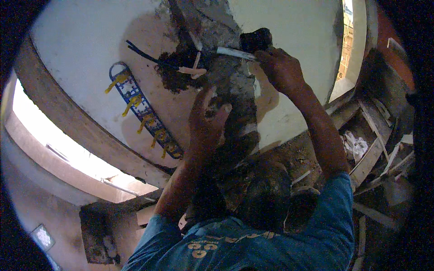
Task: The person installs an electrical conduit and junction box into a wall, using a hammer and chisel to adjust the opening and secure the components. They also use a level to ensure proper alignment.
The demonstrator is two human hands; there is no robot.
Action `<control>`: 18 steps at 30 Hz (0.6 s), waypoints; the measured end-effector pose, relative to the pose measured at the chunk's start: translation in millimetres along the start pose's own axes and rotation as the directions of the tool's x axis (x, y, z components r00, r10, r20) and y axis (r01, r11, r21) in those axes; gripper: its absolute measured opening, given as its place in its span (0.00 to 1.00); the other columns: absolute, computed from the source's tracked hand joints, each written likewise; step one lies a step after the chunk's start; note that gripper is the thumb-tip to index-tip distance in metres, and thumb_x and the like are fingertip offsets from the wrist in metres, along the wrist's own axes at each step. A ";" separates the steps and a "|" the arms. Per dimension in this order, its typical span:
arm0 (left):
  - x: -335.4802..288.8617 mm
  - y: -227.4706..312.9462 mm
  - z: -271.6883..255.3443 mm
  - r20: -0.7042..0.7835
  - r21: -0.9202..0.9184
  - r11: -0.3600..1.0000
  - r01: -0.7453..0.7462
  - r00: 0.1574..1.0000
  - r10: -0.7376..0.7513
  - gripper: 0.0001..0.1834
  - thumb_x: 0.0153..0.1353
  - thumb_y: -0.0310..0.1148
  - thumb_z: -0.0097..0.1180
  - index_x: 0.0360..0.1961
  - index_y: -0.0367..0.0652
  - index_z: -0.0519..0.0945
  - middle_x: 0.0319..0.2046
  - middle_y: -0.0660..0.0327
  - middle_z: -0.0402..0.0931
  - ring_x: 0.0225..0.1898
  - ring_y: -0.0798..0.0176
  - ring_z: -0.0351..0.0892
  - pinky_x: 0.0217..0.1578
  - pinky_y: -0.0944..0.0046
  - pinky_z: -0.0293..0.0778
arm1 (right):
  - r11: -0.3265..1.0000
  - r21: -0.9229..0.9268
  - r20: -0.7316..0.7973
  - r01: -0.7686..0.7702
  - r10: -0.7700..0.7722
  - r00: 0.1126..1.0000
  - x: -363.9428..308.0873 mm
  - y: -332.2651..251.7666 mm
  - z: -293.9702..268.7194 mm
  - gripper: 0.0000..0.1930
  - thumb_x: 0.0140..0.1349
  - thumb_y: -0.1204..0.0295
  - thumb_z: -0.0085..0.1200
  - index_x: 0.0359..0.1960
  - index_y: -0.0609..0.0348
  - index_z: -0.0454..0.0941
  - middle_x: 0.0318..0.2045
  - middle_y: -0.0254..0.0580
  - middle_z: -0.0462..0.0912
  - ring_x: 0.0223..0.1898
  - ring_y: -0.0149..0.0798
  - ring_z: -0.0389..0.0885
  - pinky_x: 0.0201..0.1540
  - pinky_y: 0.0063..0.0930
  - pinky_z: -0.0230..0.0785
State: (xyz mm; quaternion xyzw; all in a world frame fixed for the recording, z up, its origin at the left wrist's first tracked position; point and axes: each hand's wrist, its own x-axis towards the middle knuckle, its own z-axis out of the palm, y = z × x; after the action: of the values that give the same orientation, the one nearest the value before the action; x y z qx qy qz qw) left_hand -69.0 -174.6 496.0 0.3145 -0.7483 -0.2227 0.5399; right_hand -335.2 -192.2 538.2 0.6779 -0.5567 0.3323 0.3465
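Note:
My right hand (281,67), raised at the upper right of the wall, is closed on a pale, flat strip-like tool (236,53) that points left. A black, blocky piece (256,39) sits just above that tool by my fingers; whether they are joined I cannot tell. Lower and to the left, my left hand (209,115) is up against or close to the wall, thumb and fingers apart, with nothing visible in it. Above it, pale pinkish tube ends (192,71) and black cable ends (143,53) stick out of a dark, broken hole in the plaster.
A blue-and-white strip with yellow tabs (143,110) rests at a slant along the wall. A rough grey patch (226,72) runs down the pale wall (285,22). At right lie wooden boards (368,165) and a crumpled plastic bag (356,145).

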 end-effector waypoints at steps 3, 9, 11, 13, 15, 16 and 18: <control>20.7 1.8 3.5 -0.004 -0.091 0.988 -0.121 0.993 0.121 0.32 0.60 0.31 0.63 0.64 0.32 0.68 0.58 0.45 0.72 0.56 0.53 0.76 0.53 0.55 0.76 | 1.000 -0.007 0.042 0.014 -0.013 0.999 14.6 -3.7 2.3 0.16 0.59 0.71 0.56 0.50 0.49 0.80 0.42 0.41 0.82 0.45 0.47 0.83 0.40 0.41 0.79; 42.5 -18.6 20.9 -0.107 0.274 0.848 -0.453 0.862 0.495 0.38 0.60 0.32 0.64 0.68 0.29 0.62 0.58 0.44 0.71 0.57 0.51 0.75 0.53 0.56 0.74 | 0.999 -0.021 0.067 0.035 -0.034 0.997 30.0 -7.9 13.8 0.15 0.58 0.69 0.56 0.48 0.47 0.81 0.40 0.41 0.79 0.45 0.48 0.82 0.40 0.42 0.79; 41.6 -21.2 16.8 0.000 -0.024 0.982 -0.186 0.983 0.186 0.39 0.59 0.32 0.64 0.68 0.28 0.61 0.58 0.43 0.71 0.57 0.51 0.74 0.54 0.55 0.74 | 0.992 -0.003 -0.048 0.122 -0.122 0.991 32.6 -7.8 17.2 0.15 0.58 0.68 0.56 0.47 0.47 0.81 0.40 0.41 0.78 0.45 0.48 0.81 0.40 0.42 0.80; 41.6 -22.2 15.8 0.032 -0.102 0.992 -0.078 0.996 0.082 0.40 0.59 0.32 0.65 0.68 0.27 0.60 0.58 0.42 0.71 0.57 0.50 0.74 0.54 0.54 0.73 | 0.990 0.028 -0.040 0.137 -0.136 0.990 34.0 -7.4 20.0 0.16 0.60 0.68 0.54 0.51 0.50 0.80 0.47 0.46 0.79 0.45 0.51 0.83 0.40 0.45 0.81; 41.7 -23.3 15.6 0.023 -0.092 0.994 -0.067 0.997 0.069 0.41 0.58 0.33 0.65 0.68 0.26 0.60 0.58 0.42 0.71 0.57 0.50 0.74 0.55 0.54 0.73 | 0.992 0.023 -0.031 0.121 -0.121 0.992 34.1 -7.4 22.4 0.16 0.59 0.68 0.55 0.50 0.50 0.80 0.49 0.46 0.79 0.46 0.51 0.83 0.41 0.44 0.81; 42.3 -24.2 16.7 0.030 -0.087 0.995 -0.052 0.998 0.054 0.41 0.59 0.33 0.65 0.68 0.26 0.59 0.58 0.42 0.71 0.57 0.50 0.74 0.55 0.54 0.73 | 0.995 0.005 -0.027 0.097 -0.097 0.995 34.2 -7.6 23.5 0.14 0.58 0.68 0.56 0.47 0.50 0.80 0.47 0.44 0.78 0.47 0.49 0.82 0.42 0.43 0.80; 44.4 -27.6 18.3 0.028 -0.011 0.993 -0.117 0.993 0.117 0.41 0.59 0.33 0.65 0.68 0.26 0.59 0.58 0.42 0.71 0.57 0.49 0.74 0.56 0.54 0.72 | 0.996 -0.006 -0.053 0.088 -0.088 0.995 35.0 -8.1 26.1 0.13 0.56 0.68 0.58 0.45 0.49 0.81 0.46 0.42 0.77 0.49 0.48 0.80 0.43 0.41 0.80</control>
State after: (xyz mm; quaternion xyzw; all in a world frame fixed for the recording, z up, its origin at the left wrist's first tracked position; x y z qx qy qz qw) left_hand -89.8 -225.6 501.3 0.2645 -0.7720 -0.1987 0.5428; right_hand -320.0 -231.3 552.6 0.6919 -0.5175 0.3338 0.3768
